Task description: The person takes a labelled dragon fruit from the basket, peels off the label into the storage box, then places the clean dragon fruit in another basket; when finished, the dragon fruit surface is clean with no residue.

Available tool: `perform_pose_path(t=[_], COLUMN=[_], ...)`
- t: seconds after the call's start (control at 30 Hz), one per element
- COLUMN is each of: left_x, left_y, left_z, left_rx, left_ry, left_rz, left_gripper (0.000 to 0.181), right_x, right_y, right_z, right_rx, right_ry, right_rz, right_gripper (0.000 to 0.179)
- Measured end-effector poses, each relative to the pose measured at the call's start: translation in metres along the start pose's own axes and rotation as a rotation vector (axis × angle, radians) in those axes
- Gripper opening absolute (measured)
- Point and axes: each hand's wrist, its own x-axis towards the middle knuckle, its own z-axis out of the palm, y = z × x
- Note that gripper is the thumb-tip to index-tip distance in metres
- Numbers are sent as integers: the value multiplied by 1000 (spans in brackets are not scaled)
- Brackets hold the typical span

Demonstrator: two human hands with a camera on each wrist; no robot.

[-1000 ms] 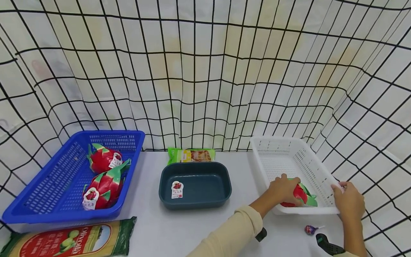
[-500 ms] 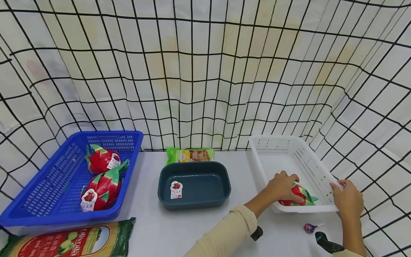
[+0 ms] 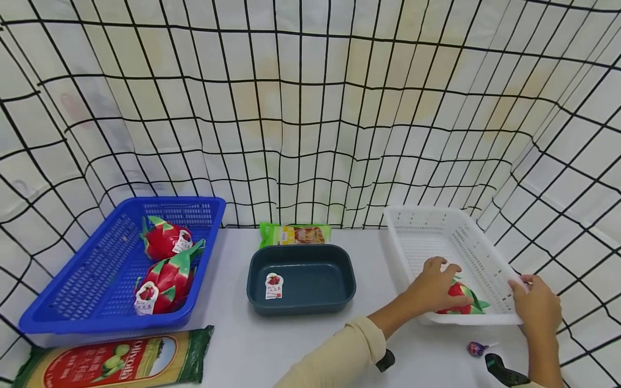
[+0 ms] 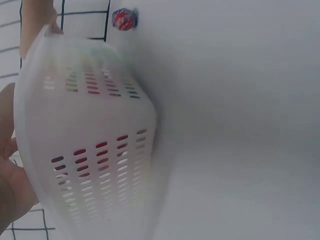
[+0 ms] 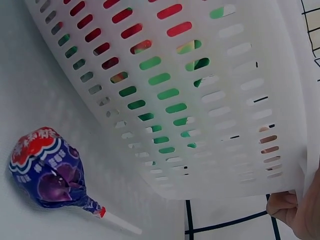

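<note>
In the head view a white basket [image 3: 405, 258] stands on the right, with a red and green dragon fruit [image 3: 462, 295] in its near corner. My left hand [image 3: 432, 285] is over the fruit's left side, fingers spread and gently arched; any contact is partly hidden. My right hand [image 3: 538, 307] grips the basket's right rim near the front corner, thumb on the inner side. Through the slots in the right wrist view, red and green parts of the dragon fruit [image 5: 167, 93] show. The left wrist view has the basket wall [image 4: 95, 120] between camera and fruit.
A lollipop [image 3: 477, 348] lies in front of the white basket. Centrally stands a dark teal tray [image 3: 301, 307], with a green food packet [image 3: 296, 234] behind. At left, a blue basket [image 3: 97, 269] holds two dragon fruits [image 3: 170, 283]; an Olivoila pasta bag [image 3: 116, 361] lies before it.
My left hand's fingers have lifted and spread from the dragon fruit, which now shows more. The right hand keeps its grip on the rim. The head view has shifted slightly.
</note>
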Motion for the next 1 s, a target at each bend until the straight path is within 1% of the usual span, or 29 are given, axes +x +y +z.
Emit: perform_pose_path(t=[0.1,0.17,0.27,0.37,0.47,0.57,0.67,0.73,0.8,0.87,1.0], left_x=[-13,-23,-39,-58,-77,-94,-112,-125,-137,-149,-171], left_y=[-1,-4,-10,-18,-25,-34,-49,-61,-74,-86,-110], left_z=[-2,-4,-11,-21,-31,-41,-49,-55,-62,-69,-83], left_rx=[20,15,-15,-45,-63,-74,-77,-77,-107,-171,-322], left_ry=[37,52,42,0,-69,-146,-178,-178,-170,-177,-194], left_rz=[49,71,101,144,174,181,202,220,233,227,201], left_gripper=[66,64,63,64,67,69,68,66,63,60,51], right_x=[0,0,0,-1,-3,-3,-4,-5,-6,-7,-9], right_y=[1,1,0,0,1,3,4,4,3,1,-2], right_z=[-1,-1,-2,-3,-6,-7,-5,-2,0,2,3], right_rx=[-7,-8,-12,-21,-32,-37,-29,-21,-7,14,65], right_ry=[-4,-8,-16,-38,-61,-68,-59,-54,-41,-25,78], right_rz=[-20,-27,-22,-2,24,40,50,60,69,75,55], right_gripper=[48,48,49,51,54,55,55,55,54,53,46])
